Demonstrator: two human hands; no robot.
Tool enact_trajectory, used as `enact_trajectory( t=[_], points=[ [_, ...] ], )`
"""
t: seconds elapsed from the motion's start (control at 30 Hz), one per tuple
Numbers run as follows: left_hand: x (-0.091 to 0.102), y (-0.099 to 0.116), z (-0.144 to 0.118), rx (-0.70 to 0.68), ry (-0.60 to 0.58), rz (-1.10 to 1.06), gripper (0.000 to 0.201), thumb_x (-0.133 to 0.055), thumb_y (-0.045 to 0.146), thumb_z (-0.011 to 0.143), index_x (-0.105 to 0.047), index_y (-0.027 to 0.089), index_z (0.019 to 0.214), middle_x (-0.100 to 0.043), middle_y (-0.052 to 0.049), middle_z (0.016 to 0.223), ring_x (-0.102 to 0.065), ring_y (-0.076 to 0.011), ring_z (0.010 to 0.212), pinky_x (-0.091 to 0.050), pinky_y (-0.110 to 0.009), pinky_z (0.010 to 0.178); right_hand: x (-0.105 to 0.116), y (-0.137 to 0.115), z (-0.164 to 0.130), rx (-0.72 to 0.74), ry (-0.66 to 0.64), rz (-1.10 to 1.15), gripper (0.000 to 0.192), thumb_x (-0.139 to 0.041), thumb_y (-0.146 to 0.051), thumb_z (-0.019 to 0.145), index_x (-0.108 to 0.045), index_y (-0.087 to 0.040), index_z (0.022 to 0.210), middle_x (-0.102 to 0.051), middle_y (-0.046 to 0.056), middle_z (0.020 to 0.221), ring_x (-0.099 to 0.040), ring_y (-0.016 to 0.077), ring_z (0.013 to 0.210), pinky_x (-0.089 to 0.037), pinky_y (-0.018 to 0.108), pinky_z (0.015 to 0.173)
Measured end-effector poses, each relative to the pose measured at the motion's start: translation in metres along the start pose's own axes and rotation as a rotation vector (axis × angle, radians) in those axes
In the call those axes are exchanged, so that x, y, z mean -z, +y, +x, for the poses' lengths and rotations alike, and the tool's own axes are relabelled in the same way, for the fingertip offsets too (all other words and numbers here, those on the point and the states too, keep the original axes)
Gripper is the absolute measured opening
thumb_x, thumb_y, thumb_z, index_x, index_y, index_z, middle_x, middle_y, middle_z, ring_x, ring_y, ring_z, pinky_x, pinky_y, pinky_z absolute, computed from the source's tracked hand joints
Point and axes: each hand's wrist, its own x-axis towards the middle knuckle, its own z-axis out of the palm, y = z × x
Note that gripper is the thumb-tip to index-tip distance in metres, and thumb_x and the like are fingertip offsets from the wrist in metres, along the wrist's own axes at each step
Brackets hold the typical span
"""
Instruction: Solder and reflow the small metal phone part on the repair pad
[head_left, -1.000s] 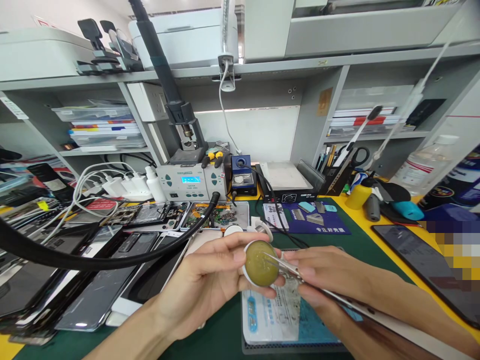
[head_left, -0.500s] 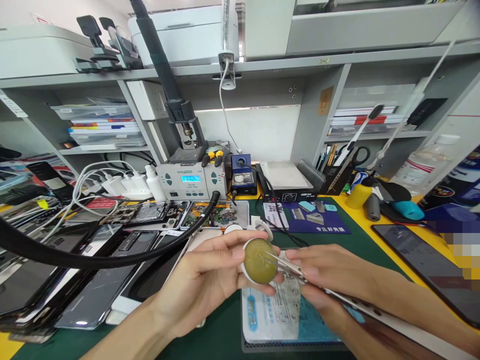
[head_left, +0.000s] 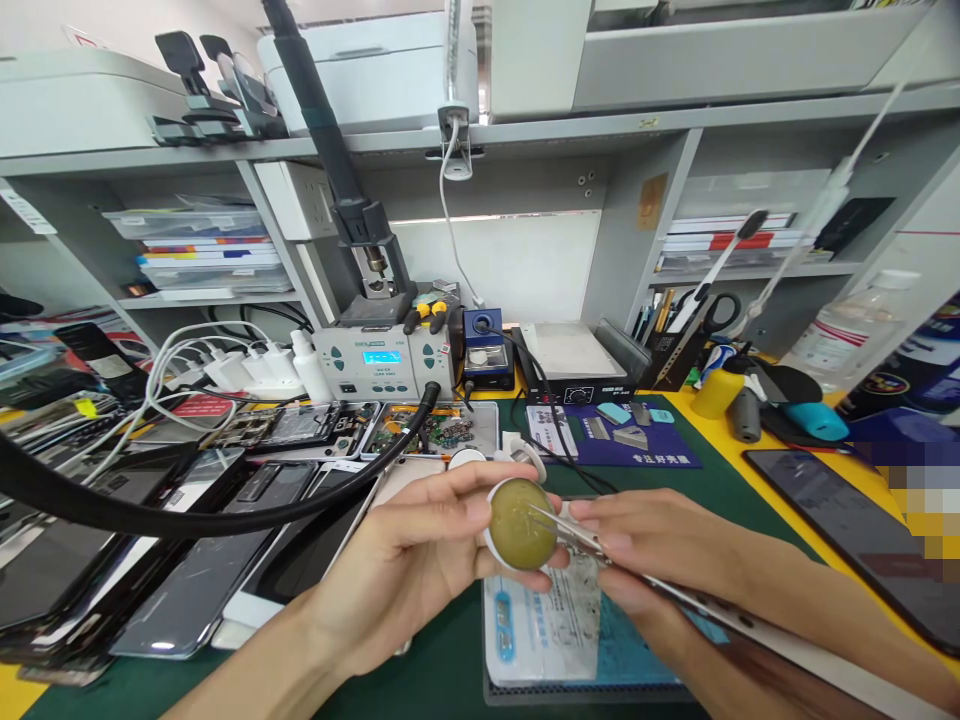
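Between the thumb and fingers of my left hand is a small round white jar, tilted so its open face shows a yellow-brown paste, probably flux. My right hand is closed around a pair of long silver tweezers. The tweezer tips touch the paste surface near its middle right. Below both hands lies a pale blue and white printed work pad, partly covered by my right hand. Just behind my left fingers a white round lid-like piece is partly hidden.
Several phones lie on the left. A thick black hose arches over them to a hot air station. A heating plate stands behind; a dark phone lies at right. Nearby are a yellow bottle and loose circuit boards.
Almost nothing differs. The jar in my left hand has tilted or shifted very slightly, and the tweezer tips stay on the paste.
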Motion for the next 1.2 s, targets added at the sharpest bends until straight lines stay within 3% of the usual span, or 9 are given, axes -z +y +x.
enact_trajectory(
  t=[0.13, 0.37, 0.53, 1.2],
  points=[
    [0.0006, -0.0005, 0.0003, 0.007, -0.008, 0.008, 0.036, -0.06, 0.014, 0.089, -0.069, 0.005, 0.123, -0.07, -0.021, 0.114, -0.071, -0.0305, 0.098, -0.056, -0.044, 0.089, 0.0023, -0.0013, -0.0018, -0.022, 0.011, -0.013, 0.03, -0.07, -0.008, 0.084, -0.07, -0.022, 0.112, -0.079, 0.002, 0.117, -0.077, 0.0174, 0.105, -0.056, 0.018, 0.101],
    [0.0007, -0.0012, 0.0011, 0.008, -0.001, 0.005, 0.034, -0.061, 0.014, 0.089, -0.07, 0.007, 0.122, -0.069, -0.02, 0.115, -0.07, -0.0294, 0.1, -0.057, -0.044, 0.089, 0.0004, -0.0008, 0.0002, -0.014, 0.009, -0.031, 0.027, -0.07, -0.011, 0.087, -0.071, -0.021, 0.111, -0.08, 0.003, 0.116, -0.078, 0.0181, 0.1, -0.06, 0.018, 0.096],
    [0.0001, -0.0009, 0.0, 0.011, 0.001, 0.021, 0.035, -0.061, 0.015, 0.089, -0.07, 0.007, 0.122, -0.067, -0.022, 0.121, -0.067, -0.0297, 0.104, -0.057, -0.045, 0.089, 0.0004, -0.0011, -0.0004, 0.018, 0.022, -0.015, 0.031, -0.072, -0.007, 0.084, -0.071, -0.021, 0.112, -0.08, 0.004, 0.115, -0.078, 0.0189, 0.103, -0.056, 0.019, 0.102],
    [-0.0009, -0.0007, -0.0003, 0.01, -0.024, 0.01, 0.035, -0.06, 0.015, 0.09, -0.07, 0.007, 0.122, -0.071, -0.023, 0.117, -0.072, -0.0335, 0.103, -0.056, -0.045, 0.09, 0.0043, 0.0033, -0.002, 0.008, 0.032, -0.042, 0.026, -0.072, -0.011, 0.085, -0.076, -0.021, 0.109, -0.08, 0.005, 0.115, -0.079, 0.0236, 0.098, -0.064, 0.023, 0.092]
  ],
)
